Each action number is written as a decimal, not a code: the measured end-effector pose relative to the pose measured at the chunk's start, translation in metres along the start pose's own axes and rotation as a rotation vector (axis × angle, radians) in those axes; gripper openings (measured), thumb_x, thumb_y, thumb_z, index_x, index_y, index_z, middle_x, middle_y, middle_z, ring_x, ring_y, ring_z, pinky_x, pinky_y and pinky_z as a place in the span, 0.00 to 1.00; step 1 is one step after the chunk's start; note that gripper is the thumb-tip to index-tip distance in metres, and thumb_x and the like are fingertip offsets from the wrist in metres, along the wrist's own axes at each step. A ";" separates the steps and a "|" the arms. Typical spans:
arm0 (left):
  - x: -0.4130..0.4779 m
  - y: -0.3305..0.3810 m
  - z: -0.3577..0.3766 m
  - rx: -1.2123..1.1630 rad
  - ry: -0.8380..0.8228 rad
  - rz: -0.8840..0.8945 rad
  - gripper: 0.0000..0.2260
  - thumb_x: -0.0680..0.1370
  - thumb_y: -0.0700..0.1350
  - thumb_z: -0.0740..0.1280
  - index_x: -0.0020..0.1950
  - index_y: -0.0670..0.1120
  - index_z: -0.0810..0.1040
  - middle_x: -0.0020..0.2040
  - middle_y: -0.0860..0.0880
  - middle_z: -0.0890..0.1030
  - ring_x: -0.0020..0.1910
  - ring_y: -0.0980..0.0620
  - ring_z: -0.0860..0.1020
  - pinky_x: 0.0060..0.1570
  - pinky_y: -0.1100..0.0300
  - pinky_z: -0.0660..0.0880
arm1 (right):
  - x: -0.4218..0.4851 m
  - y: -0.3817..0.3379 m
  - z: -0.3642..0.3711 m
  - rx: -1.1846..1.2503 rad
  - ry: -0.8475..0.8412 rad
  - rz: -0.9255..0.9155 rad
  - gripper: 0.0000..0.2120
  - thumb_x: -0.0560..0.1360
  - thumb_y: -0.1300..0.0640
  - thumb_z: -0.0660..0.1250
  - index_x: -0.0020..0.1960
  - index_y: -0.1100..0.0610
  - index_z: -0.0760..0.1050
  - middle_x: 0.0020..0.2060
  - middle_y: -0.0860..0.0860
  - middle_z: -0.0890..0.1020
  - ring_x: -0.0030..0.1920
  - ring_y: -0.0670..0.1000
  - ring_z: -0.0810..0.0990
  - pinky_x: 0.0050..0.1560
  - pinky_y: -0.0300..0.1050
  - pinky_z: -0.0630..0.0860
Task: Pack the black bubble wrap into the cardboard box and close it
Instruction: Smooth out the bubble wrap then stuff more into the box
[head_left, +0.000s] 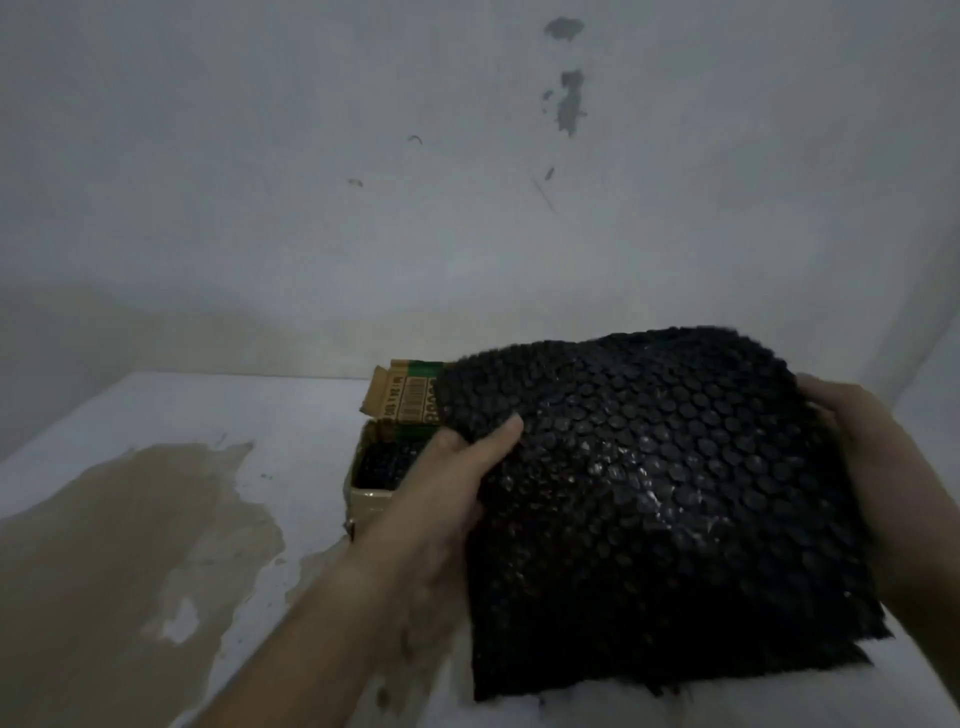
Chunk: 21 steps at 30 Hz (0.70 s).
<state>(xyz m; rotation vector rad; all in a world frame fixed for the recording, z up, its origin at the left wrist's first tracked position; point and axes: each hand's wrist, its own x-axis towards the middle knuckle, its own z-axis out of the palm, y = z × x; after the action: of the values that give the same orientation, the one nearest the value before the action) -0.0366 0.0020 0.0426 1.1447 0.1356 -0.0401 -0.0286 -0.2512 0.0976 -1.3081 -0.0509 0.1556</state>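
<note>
A large sheet of black bubble wrap (660, 499) hangs in the air in front of me, bubbles up, covering the right half of the scene. My left hand (457, 478) grips its left edge, thumb on top. My right hand (878, 467) holds its right edge with the fingers curled round it. Behind and below the sheet's left edge stands an open cardboard box (371, 501). One flap (408, 397), with green print and a barcode, stands up at the back. Some black bubble wrap (384, 462) lies inside the box. Most of the box is hidden by the sheet and my left hand.
The box stands on a white surface (291, 415) with a large worn brown patch (130, 545) at the left. A white wall (467, 182) with grey chipped spots rises close behind the box.
</note>
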 end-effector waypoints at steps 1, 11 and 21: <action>-0.002 0.016 -0.008 0.093 0.040 0.089 0.15 0.76 0.46 0.71 0.62 0.44 0.80 0.54 0.46 0.85 0.52 0.48 0.84 0.51 0.54 0.80 | 0.002 0.001 0.004 -0.021 -0.007 -0.013 0.22 0.75 0.43 0.62 0.57 0.58 0.81 0.51 0.59 0.85 0.49 0.59 0.85 0.58 0.56 0.74; 0.000 0.093 -0.121 0.573 0.374 0.342 0.22 0.71 0.58 0.75 0.61 0.53 0.77 0.56 0.55 0.83 0.52 0.54 0.82 0.54 0.55 0.78 | 0.064 0.066 0.089 -0.446 -0.069 -0.012 0.16 0.79 0.49 0.64 0.39 0.59 0.73 0.34 0.52 0.80 0.33 0.47 0.78 0.31 0.37 0.71; 0.017 0.040 -0.173 0.868 0.343 0.298 0.28 0.75 0.45 0.73 0.66 0.51 0.57 0.61 0.54 0.68 0.53 0.54 0.77 0.41 0.69 0.71 | 0.061 0.125 0.106 -1.060 0.026 -0.504 0.25 0.73 0.46 0.71 0.67 0.46 0.66 0.61 0.41 0.69 0.62 0.42 0.69 0.63 0.43 0.66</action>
<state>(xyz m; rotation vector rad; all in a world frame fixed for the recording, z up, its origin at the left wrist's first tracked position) -0.0307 0.1766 0.0059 2.0246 0.2631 0.3995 0.0077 -0.1093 0.0022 -2.2980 -0.4882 -0.3771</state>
